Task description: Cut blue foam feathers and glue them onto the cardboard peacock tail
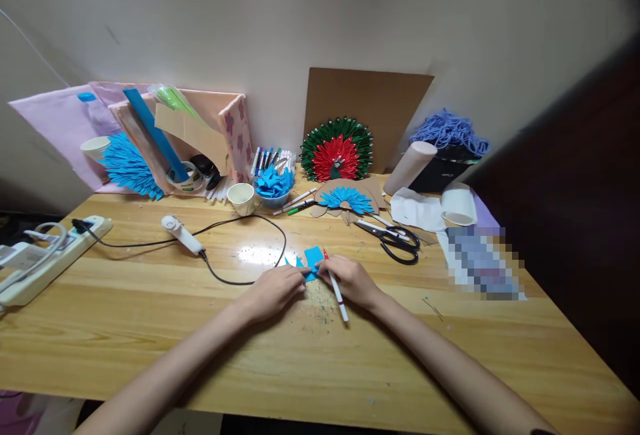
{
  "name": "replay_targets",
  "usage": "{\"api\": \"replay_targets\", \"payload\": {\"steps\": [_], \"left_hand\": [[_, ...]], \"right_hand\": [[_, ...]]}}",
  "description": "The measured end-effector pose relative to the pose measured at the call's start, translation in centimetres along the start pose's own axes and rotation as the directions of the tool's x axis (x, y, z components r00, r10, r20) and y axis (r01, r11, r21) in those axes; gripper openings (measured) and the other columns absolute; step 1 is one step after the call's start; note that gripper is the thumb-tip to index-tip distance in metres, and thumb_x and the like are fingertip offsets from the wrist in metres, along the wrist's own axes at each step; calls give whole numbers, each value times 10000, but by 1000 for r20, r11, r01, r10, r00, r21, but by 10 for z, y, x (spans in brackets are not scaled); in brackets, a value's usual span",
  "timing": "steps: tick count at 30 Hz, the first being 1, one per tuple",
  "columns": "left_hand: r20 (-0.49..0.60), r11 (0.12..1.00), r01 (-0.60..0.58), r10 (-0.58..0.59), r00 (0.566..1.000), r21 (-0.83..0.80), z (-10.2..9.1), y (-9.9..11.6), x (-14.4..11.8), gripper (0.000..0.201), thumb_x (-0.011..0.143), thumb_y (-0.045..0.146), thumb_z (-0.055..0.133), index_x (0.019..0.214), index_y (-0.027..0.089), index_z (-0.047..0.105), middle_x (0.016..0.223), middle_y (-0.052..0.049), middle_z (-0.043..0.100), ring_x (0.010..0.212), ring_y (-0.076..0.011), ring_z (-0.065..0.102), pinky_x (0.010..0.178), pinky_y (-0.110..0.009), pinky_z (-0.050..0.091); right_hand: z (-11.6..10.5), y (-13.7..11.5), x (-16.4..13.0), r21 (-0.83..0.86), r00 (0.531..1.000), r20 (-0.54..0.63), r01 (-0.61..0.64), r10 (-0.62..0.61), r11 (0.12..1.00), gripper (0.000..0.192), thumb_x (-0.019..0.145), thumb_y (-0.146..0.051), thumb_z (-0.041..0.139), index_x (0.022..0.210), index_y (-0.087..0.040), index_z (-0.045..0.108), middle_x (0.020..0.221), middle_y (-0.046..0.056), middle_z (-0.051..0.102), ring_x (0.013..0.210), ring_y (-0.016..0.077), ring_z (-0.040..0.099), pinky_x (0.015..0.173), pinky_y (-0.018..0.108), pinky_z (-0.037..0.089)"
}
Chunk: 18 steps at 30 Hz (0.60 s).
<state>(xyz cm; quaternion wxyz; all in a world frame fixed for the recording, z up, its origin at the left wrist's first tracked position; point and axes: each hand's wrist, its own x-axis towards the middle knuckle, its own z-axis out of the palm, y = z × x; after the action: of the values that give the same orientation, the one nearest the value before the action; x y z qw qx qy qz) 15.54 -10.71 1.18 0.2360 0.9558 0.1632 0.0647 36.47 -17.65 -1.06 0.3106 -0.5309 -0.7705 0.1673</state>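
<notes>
- Two bare hands meet at the middle of the wooden table [150,328], over one small blue paper piece [313,258] that lies flat on the tabletop.
- Left hand [277,290]: fingers drawn together and pressed down on the near left edge of the paper, pinning it to the table. No lift is visible.
- Right hand [351,280]: closed around a white pen with a red tip [336,288], the tip pointing away toward the paper's right edge, the barrel running back toward the person. Fingertips also touch the paper's near corner.
- Handling judgement, paper: thin, very light, limp sheet stock; it will crease at the least pinch and slide readily on the glossy varnished surface. Best held flat by fingertip pressure near the edges, or lifted by a corner between thumb and forefinger.
- Handling judgement, pen: rigid, slim and light; it would roll if set down loose.
- Fine dark specks are scattered on the table just in front of the hands.
- Surroundings: black-handled scissors [395,238] to the right, apart from the hands; a black cable [240,222] curving just behind the paper from a white device [183,234]; a bowl of blue paper pieces [274,185] and a paper cup [242,198] further back; a red and green paper fan disc [337,150] against the wall; a blue fan piece on cardboard [347,199] before it.
</notes>
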Motion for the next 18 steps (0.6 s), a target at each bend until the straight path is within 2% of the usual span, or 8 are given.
{"api": "replay_targets", "payload": {"steps": [4, 7, 10, 14, 18], "left_hand": [[-4, 998, -19, 19, 1000, 61, 0, -1, 0, 229, 912, 251, 321, 915, 184, 540, 1287, -46, 487, 1006, -179, 527, 810, -305, 426], [-2, 989, -37, 38, 999, 146, 0, 2, 5, 250, 916, 243, 295, 920, 174, 535, 1274, -57, 486, 963, -178, 534, 775, -302, 430], [-20, 962, -11, 17, 1000, 271, 5, 10, 15, 261, 915, 240, 288, 903, 154, 535, 1130, -94, 555, 872, -193, 528, 736, -325, 429], [-60, 920, 77, -58, 996, 384, 20, 27, 33, 243, 892, 158, 293, 838, 126, 528, 877, -113, 570, 824, -229, 507, 711, -364, 423], [-112, 930, 123, -89, 990, 346, 35, 39, 50, 257, 883, 118, 272, 951, 91, 518, 1113, -186, 532, 956, -247, 502, 773, -379, 425]], "right_hand": [[-3, 0, -2, 90, 973, -142, -170, 181, 981, 81, 773, -177, 508, 764, -220, 576, 719, 28, 609, 659, 169, 557, 619, 274, 423], [-3, 1, -5, 252, 891, -243, -324, 384, 912, 8, 752, -214, 536, 751, -220, 530, 707, 9, 586, 622, 157, 555, 592, 263, 427], [-1, 6, -8, 448, 796, -243, -414, 554, 793, 113, 732, -267, 574, 782, -220, 484, 728, 2, 574, 624, 156, 572, 590, 267, 451], [4, 15, -12, 533, 756, -179, -463, 630, 708, 206, 707, -332, 606, 793, -217, 458, 725, 0, 555, 572, 148, 552, 553, 274, 453], [3, 17, -15, 485, 752, -192, -486, 630, 727, 215, 719, -357, 598, 808, -215, 463, 729, 9, 558, 590, 157, 544, 585, 286, 451]]}}
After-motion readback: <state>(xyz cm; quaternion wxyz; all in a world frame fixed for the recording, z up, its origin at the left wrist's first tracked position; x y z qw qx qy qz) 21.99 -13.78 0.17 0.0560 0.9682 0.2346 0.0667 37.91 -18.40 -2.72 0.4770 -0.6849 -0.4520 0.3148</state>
